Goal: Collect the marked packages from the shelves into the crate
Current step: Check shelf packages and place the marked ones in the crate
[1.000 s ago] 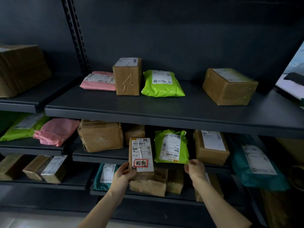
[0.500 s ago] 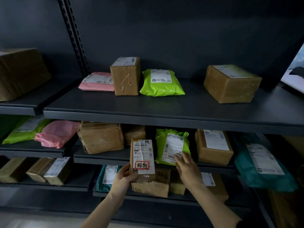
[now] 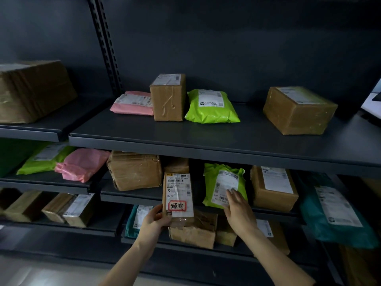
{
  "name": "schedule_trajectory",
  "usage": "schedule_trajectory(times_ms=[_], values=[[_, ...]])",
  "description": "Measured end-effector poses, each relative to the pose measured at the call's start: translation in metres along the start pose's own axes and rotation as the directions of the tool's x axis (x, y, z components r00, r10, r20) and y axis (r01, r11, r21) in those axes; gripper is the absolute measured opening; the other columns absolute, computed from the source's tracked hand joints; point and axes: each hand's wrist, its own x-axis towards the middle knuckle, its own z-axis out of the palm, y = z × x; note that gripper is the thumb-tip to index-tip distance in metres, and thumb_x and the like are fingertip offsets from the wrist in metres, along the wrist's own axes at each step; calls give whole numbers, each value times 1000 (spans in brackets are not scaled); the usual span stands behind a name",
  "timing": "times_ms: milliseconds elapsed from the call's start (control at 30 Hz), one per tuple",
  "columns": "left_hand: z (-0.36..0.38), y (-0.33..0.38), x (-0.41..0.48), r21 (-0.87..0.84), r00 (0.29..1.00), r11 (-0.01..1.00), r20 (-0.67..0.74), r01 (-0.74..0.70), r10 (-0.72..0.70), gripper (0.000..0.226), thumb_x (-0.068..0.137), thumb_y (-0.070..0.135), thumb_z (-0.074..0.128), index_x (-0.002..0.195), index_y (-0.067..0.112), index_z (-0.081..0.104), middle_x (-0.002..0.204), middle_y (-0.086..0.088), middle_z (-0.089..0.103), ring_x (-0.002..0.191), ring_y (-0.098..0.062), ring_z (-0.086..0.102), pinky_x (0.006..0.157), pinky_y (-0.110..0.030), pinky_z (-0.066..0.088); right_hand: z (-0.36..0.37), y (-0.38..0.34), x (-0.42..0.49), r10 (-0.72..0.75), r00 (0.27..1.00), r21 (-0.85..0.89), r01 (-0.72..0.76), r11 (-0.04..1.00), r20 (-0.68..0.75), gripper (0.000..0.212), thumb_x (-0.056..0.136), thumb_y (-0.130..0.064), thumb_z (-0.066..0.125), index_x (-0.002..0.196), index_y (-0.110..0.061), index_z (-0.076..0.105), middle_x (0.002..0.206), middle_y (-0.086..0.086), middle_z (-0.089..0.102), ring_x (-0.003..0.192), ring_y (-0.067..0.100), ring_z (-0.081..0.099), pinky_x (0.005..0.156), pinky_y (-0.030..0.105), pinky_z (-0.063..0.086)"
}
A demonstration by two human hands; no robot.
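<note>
My left hand (image 3: 153, 220) grips a small brown box (image 3: 178, 198) upright in front of the middle shelf; its white label carries a red-bordered mark with black characters. My right hand (image 3: 237, 209) lies with straight fingers on the label of a lime-green mailer bag (image 3: 223, 185) that stands on the middle shelf (image 3: 144, 196) to the right of the box. No crate is in view.
The top shelf (image 3: 206, 139) holds a pink mailer (image 3: 132, 103), an upright brown box (image 3: 168, 98), a green mailer (image 3: 211, 107) and a wide brown box (image 3: 299, 110). More boxes and a teal bag (image 3: 334, 215) fill the lower shelves.
My right hand rose from the shelf edge below the green mailer onto its label. The left hand kept hold of the marked box, nearly still.
</note>
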Motion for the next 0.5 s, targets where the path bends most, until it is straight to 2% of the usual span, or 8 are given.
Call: schedule_trajectory(times_ms=[100, 200, 233, 333, 500], values=[[-16, 3, -1, 11, 1000, 1000, -25, 15, -15, 44, 84, 5, 62, 125, 14, 49, 111, -11, 67, 103, -25, 63, 79, -31, 50, -4, -24, 8, -7, 1000, 23, 8, 1000, -24, 55, 98, -32, 38, 147, -13, 21, 155, 4, 22, 143, 18, 19, 115, 29, 19], [-35, 14, -4, 15, 998, 1000, -64, 8, -7, 60, 78, 11, 70, 133, 12, 45, 120, -15, 62, 111, -30, 59, 102, -46, 44, -4, -51, 17, -25, 1000, 18, 25, 1000, -18, 55, 98, -33, 38, 146, -11, 22, 154, 6, 24, 142, 19, 22, 115, 28, 20], [-42, 19, -5, 7, 997, 1000, -77, 3, -3, 66, 73, 13, 74, 132, 12, 45, 120, -16, 62, 111, -31, 59, 105, -48, 41, -3, -60, 20, -23, 1000, 22, 23, 999, -16, 55, 98, -34, 38, 146, -10, 23, 154, 7, 25, 141, 19, 23, 115, 28, 21], [-62, 28, -7, 13, 993, 1000, -114, -10, 11, 74, 59, 18, 70, 128, 10, 47, 114, -17, 65, 109, -33, 61, 105, -52, 41, 5, -87, 28, -7, 1000, 38, 7, 999, -18, 56, 98, -34, 39, 146, -12, 23, 154, 6, 25, 141, 20, 25, 112, 30, 26], [-95, 28, -2, -16, 985, 1000, -173, -19, 16, 65, 64, 12, 70, 126, 8, 51, 110, -17, 68, 106, -33, 62, 101, -51, 45, 17, -126, 48, -21, 999, 69, 23, 997, -34, 55, 97, -34, 40, 146, -12, 25, 154, 7, 24, 141, 20, 23, 112, 29, 27]])
